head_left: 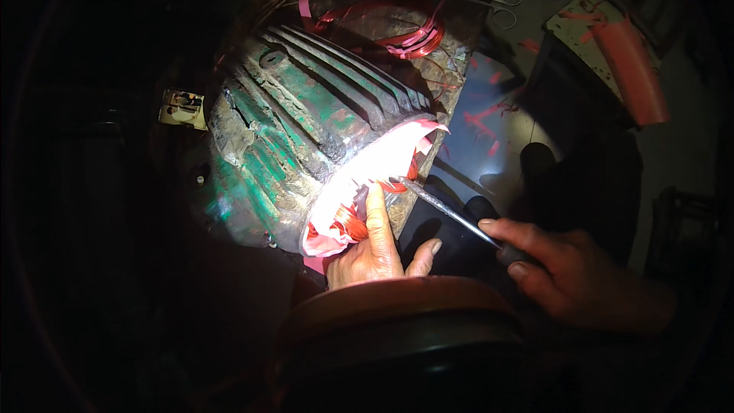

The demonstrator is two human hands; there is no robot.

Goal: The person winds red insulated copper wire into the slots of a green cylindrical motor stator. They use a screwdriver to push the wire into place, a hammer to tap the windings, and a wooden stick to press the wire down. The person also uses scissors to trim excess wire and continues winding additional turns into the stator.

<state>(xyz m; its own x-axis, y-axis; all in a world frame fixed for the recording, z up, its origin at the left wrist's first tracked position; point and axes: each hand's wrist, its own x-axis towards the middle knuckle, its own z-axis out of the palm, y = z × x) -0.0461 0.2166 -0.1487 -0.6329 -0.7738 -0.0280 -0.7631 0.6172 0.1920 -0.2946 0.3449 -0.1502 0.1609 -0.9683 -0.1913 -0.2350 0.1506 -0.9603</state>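
A worn green motor housing [298, 118] with cooling fins lies on its side, its open end toward me. Inside that end, brightly lit pink lining [325, 243] surrounds windings of red enamelled wire [350, 223]. My left hand [367, 256] is at the opening, index finger stretched against the windings and thumb apart; its other fingers are mostly hidden. My right hand [562, 268] is closed around the dark handle of a screwdriver [451, 213], a long metal shaft. Its tip reaches into the opening just right of my left index fingertip; glare hides exactly what it touches.
Behind the housing, a bundle of red wire [419, 44] sits on the worn bench [451, 80]. Scissor-like handles [505, 14] stick out past the bench edge. Pink scraps [489, 118] are scattered to the right, near a curved pink sheet [631, 73]. A dark rounded object [397, 302] blocks the lower view.
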